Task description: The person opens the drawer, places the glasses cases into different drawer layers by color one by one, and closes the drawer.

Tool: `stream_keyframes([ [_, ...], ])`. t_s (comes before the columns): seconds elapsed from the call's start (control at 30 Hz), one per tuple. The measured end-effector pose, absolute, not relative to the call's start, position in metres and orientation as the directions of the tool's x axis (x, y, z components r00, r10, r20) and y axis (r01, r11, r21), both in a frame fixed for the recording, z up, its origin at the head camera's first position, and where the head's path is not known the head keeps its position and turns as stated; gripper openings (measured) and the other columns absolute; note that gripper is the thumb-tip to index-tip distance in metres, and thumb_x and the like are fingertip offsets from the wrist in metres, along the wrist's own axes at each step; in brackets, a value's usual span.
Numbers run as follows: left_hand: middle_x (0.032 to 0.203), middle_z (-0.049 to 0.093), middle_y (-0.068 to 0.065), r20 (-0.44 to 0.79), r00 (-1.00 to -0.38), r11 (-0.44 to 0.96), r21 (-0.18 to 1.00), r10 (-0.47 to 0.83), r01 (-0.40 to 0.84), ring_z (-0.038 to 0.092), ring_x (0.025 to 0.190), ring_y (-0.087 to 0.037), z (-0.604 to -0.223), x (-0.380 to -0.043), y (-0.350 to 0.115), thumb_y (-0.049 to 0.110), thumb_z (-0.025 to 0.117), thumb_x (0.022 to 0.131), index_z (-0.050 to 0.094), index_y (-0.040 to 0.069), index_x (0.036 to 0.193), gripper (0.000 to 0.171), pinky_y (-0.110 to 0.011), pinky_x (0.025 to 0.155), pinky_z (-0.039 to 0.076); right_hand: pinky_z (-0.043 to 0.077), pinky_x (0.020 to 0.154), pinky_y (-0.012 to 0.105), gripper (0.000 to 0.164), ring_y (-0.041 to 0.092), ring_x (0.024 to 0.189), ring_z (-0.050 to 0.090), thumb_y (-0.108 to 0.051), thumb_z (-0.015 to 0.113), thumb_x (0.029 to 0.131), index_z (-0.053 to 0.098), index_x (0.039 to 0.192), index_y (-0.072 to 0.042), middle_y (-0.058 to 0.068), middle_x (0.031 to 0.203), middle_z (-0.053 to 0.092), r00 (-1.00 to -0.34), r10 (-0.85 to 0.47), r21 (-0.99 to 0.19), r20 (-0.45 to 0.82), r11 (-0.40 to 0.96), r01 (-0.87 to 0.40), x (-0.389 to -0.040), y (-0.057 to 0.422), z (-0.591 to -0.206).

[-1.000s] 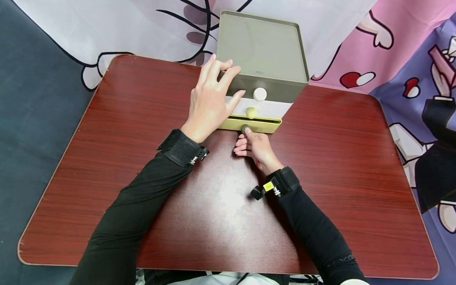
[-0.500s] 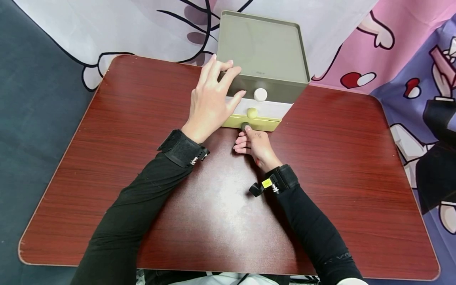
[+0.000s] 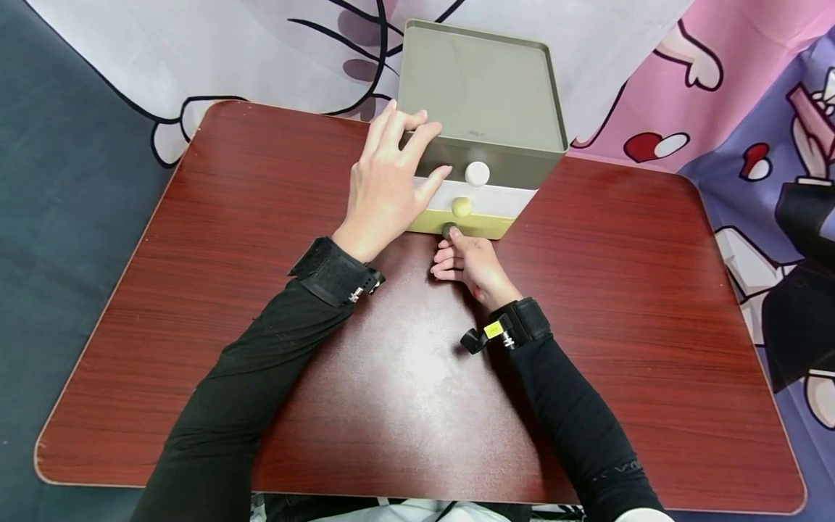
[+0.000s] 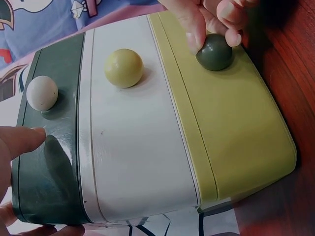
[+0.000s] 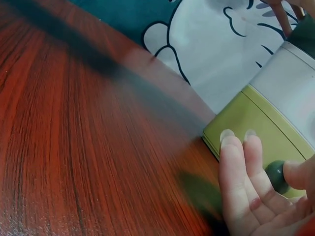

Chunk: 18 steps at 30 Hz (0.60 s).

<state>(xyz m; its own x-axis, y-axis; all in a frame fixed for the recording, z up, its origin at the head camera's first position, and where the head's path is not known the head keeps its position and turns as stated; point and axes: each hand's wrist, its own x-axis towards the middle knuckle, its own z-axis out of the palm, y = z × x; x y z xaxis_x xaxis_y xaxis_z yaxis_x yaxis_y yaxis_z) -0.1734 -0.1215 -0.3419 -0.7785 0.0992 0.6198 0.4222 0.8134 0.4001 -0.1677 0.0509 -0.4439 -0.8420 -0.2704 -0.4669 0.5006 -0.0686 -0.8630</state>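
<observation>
A small three-drawer box [image 3: 485, 83] with a grey-green tray top stands at the back of the table. Its upper drawer [image 4: 54, 108] is dark green with a white knob, the middle one [image 4: 138, 132] white with a yellow knob, the bottom one [image 4: 231, 123] yellow with a dark green knob [image 4: 215, 52]. All three fronts sit flush. My left hand [image 3: 385, 177] rests spread on the box's left front corner, thumb in front of the upper drawers. With thumb and finger my right hand [image 3: 472, 264] pinches the dark green knob, its other fingers loosely extended under it.
The box stands on a reddish-brown wood table [image 3: 293, 435] with rounded corners. Behind it hangs a white, pink and purple cartoon-print cloth [image 3: 274, 58]. A black object [image 3: 799, 319] is beyond the table's right edge.
The yellow bottom drawer, slightly out a second ago, has gone in flush with the box, the right hand moving slightly forward on its knob. The left hand stays in place.
</observation>
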Motion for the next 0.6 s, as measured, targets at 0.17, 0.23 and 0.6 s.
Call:
stream_keyframes([
  [0.17,0.134,0.053,-0.003,0.614,-0.783,0.813,0.404,0.100,0.420,0.030,0.145,-0.023,-0.343,-0.174,-0.121,0.036,0.068,0.088,0.061,0.018,0.126,0.043,-0.049,0.074,0.058,0.058,0.063,0.031,0.046,0.015,0.060,0.067,-0.034,0.041,0.103,0.053,0.110,0.009,0.002,0.069,0.065,-0.837,-0.284,-0.867,-0.467,-0.037,0.496,-0.169,0.055,-0.445],
  [0.23,0.135,0.053,-0.002,0.611,-0.786,0.813,0.405,0.100,0.418,0.029,0.145,-0.022,-0.343,-0.173,-0.121,0.036,0.068,0.088,0.061,0.019,0.126,0.043,-0.049,0.072,0.058,0.059,0.063,0.031,0.049,0.016,0.061,0.067,-0.036,0.043,0.103,0.054,0.114,0.010,0.002,0.070,0.066,-0.840,-0.284,-0.873,-0.463,-0.018,0.487,-0.167,0.056,-0.445],
  [0.6,0.138,0.051,-0.003,0.615,-0.780,0.816,0.390,0.115,0.428,0.028,0.147,-0.024,-0.345,-0.174,-0.122,0.037,0.066,0.089,0.058,0.018,0.129,0.045,-0.048,0.075,0.058,0.059,0.066,0.033,0.046,0.018,0.067,0.070,-0.031,0.046,0.102,0.054,0.117,0.012,0.008,0.077,0.069,-0.912,-0.244,-0.944,-0.328,0.100,0.313,-0.142,0.061,-0.426],
])
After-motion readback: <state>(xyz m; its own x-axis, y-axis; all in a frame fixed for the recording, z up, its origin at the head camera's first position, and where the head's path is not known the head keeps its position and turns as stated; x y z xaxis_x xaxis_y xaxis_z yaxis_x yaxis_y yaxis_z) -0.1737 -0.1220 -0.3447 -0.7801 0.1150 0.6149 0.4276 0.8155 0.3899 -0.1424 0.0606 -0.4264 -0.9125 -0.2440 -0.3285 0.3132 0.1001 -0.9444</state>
